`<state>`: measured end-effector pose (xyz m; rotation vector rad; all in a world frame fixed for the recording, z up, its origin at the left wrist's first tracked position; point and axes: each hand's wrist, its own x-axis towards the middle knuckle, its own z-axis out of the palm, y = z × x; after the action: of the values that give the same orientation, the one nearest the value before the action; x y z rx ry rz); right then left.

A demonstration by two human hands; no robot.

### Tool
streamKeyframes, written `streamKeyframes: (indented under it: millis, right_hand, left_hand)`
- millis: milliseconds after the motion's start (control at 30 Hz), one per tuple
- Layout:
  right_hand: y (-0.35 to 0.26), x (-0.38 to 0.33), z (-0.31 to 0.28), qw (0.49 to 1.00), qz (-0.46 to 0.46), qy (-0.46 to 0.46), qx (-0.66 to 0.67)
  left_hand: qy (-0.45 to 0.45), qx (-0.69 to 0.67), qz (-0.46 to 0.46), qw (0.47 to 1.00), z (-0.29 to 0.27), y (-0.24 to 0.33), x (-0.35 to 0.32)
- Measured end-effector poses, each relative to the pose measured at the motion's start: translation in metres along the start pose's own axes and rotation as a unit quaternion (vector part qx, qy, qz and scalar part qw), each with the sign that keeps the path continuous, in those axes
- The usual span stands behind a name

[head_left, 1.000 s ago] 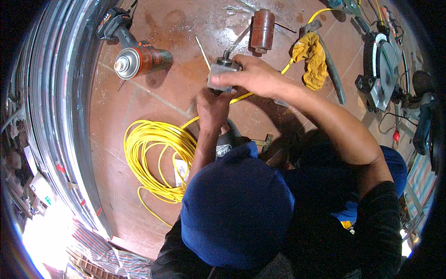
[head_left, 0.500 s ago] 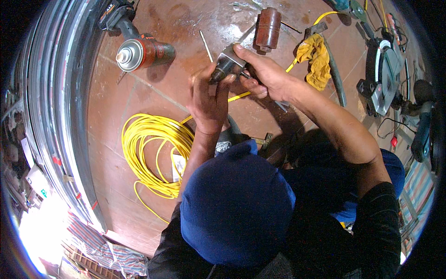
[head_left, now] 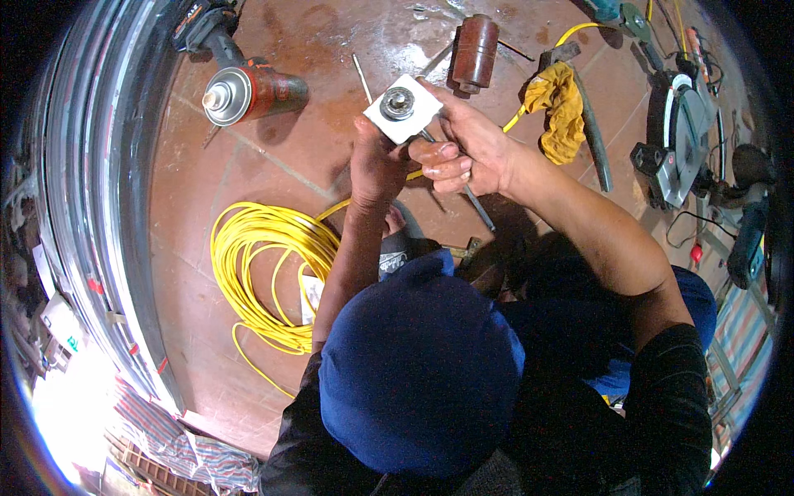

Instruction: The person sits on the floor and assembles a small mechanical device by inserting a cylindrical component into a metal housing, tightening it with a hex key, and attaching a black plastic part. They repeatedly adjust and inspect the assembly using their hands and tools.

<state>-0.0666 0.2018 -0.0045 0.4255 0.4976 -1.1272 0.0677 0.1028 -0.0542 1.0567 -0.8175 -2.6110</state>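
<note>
One square-faced block (head_left: pixel 422 107) between left grip (head_left: pixel 376 169), apparently tight on its edge, and right grip (head_left: pixel 475 140), closed around dark rod (head_left: pixel 480 209).

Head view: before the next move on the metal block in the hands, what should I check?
1. Left hand on square-faced metal block: ok, at its lower-left side.
2. Round fitting visible: ok, facing the camera.
3. Dark rod within right hand grip: ok, fingers curl over it.
4. Rod joined to block: cannot tell, fingers hide much of it.
5. Hammer uncovered: not ok, yellow cloth lies partly over it.
6. Yellow coil out of both hands: ok, on the floor.
</note>
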Motion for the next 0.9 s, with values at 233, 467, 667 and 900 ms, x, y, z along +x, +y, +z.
streamKeyframes:
  millis: [233, 467, 667, 900]
  right_hand:
    - [0.002, 0.002, 0.023, 0.997, -0.024, 0.07, -0.01]
    - [0.014, 0.008, 0.037, 0.935, -0.125, 0.313, -0.106]
    - [0.034, 0.017, 0.031, 0.927, -0.192, 0.276, -0.168]
    - [0.034, 0.016, 0.03, 0.94, -0.143, 0.303, -0.064]
  left_hand:
    - [0.027, -0.014, 0.045, 0.999, 0.01, -0.006, 0.004]
    - [-0.021, -0.012, 0.091, 0.996, -0.01, -0.011, 0.008]
    - [0.001, -0.055, 0.105, 0.993, -0.021, -0.018, 0.011]
    - [-0.009, 0.049, 0.149, 0.988, -0.029, -0.031, 0.009]
